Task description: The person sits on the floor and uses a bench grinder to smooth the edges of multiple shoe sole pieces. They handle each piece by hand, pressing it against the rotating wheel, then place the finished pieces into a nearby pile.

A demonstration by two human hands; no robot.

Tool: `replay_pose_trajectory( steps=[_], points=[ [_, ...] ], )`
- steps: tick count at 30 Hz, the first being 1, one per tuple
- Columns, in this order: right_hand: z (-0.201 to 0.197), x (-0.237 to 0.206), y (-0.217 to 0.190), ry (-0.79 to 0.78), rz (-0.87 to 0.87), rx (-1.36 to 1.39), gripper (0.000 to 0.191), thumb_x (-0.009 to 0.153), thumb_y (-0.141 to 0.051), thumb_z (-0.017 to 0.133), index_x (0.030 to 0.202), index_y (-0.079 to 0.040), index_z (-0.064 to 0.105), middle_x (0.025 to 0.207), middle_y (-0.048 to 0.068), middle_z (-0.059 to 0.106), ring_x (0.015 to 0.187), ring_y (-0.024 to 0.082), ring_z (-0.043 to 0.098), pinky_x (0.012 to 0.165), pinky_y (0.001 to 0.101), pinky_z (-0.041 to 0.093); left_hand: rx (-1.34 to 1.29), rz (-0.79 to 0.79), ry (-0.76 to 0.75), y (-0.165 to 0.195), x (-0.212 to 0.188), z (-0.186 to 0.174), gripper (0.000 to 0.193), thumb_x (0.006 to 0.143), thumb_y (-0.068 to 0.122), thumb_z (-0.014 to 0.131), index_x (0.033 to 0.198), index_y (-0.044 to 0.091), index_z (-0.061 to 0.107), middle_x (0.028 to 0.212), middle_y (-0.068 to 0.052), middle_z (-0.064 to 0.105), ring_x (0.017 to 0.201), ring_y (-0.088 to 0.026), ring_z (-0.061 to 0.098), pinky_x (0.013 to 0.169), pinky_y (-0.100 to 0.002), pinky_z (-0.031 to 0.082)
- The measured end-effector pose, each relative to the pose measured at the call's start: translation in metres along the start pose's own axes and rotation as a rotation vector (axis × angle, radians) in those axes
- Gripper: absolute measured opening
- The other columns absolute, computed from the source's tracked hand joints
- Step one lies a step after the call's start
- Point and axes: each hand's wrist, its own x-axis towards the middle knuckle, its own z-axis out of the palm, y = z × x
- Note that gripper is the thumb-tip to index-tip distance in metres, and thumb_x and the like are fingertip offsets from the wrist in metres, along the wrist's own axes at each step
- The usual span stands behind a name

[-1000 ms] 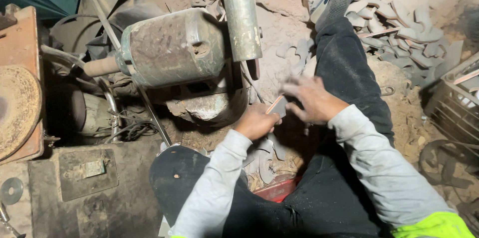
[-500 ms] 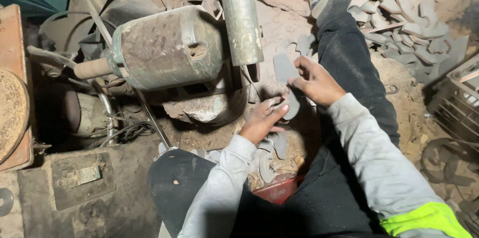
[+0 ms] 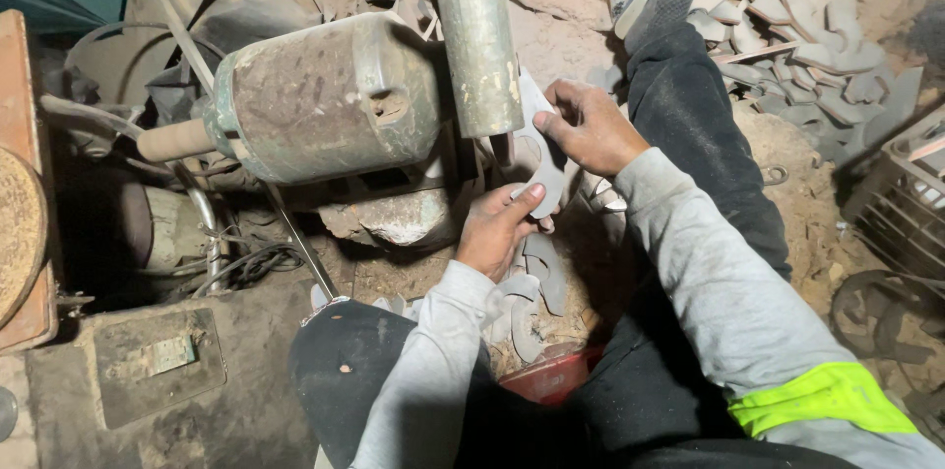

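Observation:
A flat grey metal blank with a round cut-out is held up against the lower end of a worn metal cylinder. My right hand grips the blank's upper edge, and my left hand pinches its lower end from below. To the left of the cylinder sits a rusty, greenish motor housing with a shaft sticking out to the left. More cut grey blanks lie on the dirt floor under my hands, between my legs.
A heap of grey metal offcuts lies at the upper right. A dark wire crate stands at the right edge. A red container sits between my knees. Cables and a round abrasive disc are at the left.
Both hands have lifted the blank from low near the floor pile up to the cylinder's lower end. The view has shifted closer to the machine.

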Motion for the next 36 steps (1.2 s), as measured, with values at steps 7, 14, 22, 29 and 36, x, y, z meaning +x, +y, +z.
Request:
replay_pose_trajectory(
  steps=[7, 14, 22, 29, 36],
  points=[
    [0.000, 0.010, 0.002, 0.026, -0.026, -0.007, 0.025, 0.096, -0.023, 0.069, 0.096, 0.002, 0.064, 0.073, 0.005, 0.056, 0.069, 0.013, 0.050, 0.062, 0.0331, 0.044, -0.050, -0.084, 0.036, 0.013, 0.009, 0.000, 0.025, 0.097, 0.020, 0.066, 0.110, -0.002, 0.069, 0.098, -0.011, 0.072, 0.086, -0.018, 0.067, 0.076, -0.033, 0.054],
    [0.000, -0.001, 0.000, -0.042, 0.021, 0.076, 0.024, 0.095, -0.024, 0.068, 0.099, 0.000, 0.064, 0.072, 0.000, 0.058, 0.067, 0.010, 0.052, 0.061, 0.0313, 0.045, -0.018, 0.010, -0.049, 0.008, -0.009, 0.007, 0.028, 0.102, 0.020, 0.065, 0.111, -0.007, 0.069, 0.097, -0.013, 0.072, 0.084, -0.019, 0.065, 0.077, -0.032, 0.054],
    [-0.015, -0.036, 0.002, -0.340, -0.036, -0.024, 0.041, 0.093, -0.025, 0.074, 0.123, 0.002, 0.065, 0.103, 0.005, 0.070, 0.091, 0.009, 0.064, 0.082, 0.0298, 0.051, 1.188, 0.517, 0.287, -0.018, -0.042, 0.000, 0.021, 0.086, 0.017, 0.075, 0.102, 0.003, 0.080, 0.098, -0.017, 0.076, 0.090, -0.026, 0.069, 0.083, -0.038, 0.055],
    [-0.007, -0.046, 0.001, -0.287, 0.017, 0.307, 0.034, 0.100, -0.030, 0.062, 0.122, -0.004, 0.066, 0.105, 0.005, 0.069, 0.097, 0.011, 0.059, 0.087, 0.0300, 0.051, 0.743, 0.177, 0.125, -0.058, -0.010, -0.013, 0.028, 0.090, 0.023, 0.074, 0.108, 0.002, 0.076, 0.093, -0.013, 0.078, 0.075, -0.020, 0.072, 0.072, -0.037, 0.059],
    [-0.016, -0.033, -0.009, -0.153, -0.069, -0.090, 0.035, 0.096, -0.038, 0.064, 0.108, -0.005, 0.070, 0.084, 0.012, 0.070, 0.078, 0.021, 0.065, 0.077, 0.0361, 0.053, 0.523, -0.007, 0.030, -0.111, 0.051, 0.042, 0.030, 0.094, 0.020, 0.064, 0.082, -0.007, 0.068, 0.071, -0.015, 0.071, 0.063, -0.022, 0.072, 0.060, -0.035, 0.059]
  ],
)
